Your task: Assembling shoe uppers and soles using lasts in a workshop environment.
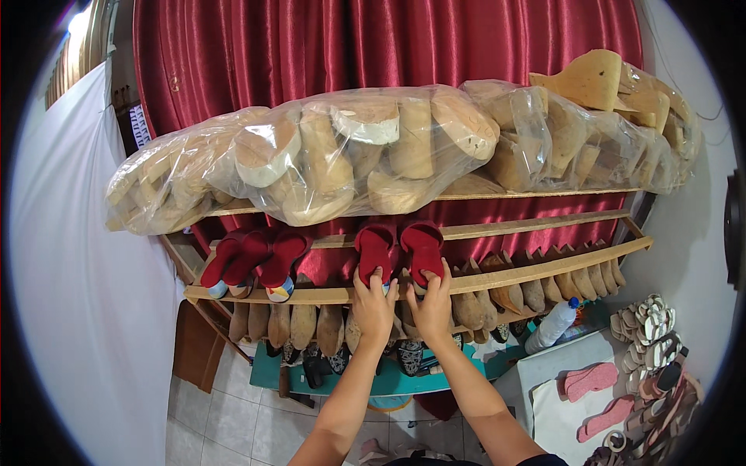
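Note:
Two red heeled slippers rest side by side on the slatted wooden rack [536, 272], toes pointing away from me. My left hand [374, 307] is closed around the heel end of the left red slipper [375, 252]. Around the heel of the right red slipper [423, 250] my right hand [430, 304] is closed in the same way, thumb on its inner side. Further left on the same rack stand three more red slippers [284, 260] with colourful patterned heels. My fingers hide most of the heels of the two held slippers.
See-through plastic bags [322, 155] of wooden platform soles fill the top shelf. Shoe lasts [303, 326] line the lower rack, above black patterned shoes [410, 357] on a teal surface. At right are a bottle [553, 326], pink soles [590, 380] and piled sandals [649, 330].

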### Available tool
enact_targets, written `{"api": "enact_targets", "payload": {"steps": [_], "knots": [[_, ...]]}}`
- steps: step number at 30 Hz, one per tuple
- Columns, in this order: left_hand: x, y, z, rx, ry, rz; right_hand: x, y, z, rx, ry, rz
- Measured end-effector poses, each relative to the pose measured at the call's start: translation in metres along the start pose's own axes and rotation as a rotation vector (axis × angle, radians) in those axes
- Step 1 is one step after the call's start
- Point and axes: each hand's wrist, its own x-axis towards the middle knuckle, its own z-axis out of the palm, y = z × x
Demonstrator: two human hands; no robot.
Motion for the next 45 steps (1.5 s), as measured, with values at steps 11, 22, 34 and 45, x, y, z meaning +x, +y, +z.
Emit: {"api": "enact_targets", "payload": {"steps": [11,22,34,45], "knots": [[0.0,-0.013,-0.013,-0.028,0.015,-0.026,-0.006,-0.017,0.018,0.096,-0.017,-0.009],[0.001,-0.042,-0.034,0.003,0.019,-0.072,-0.012,-0.044,0.04,0.169,-0.066,-0.046],[0.005,-0.069,-0.053,0.034,0.028,-0.085,-0.017,-0.067,0.063,0.182,-0.091,-0.086],[0.004,-0.069,-0.058,0.003,-0.014,-0.098,-0.019,-0.067,0.066,0.132,-0.072,-0.089]]}}
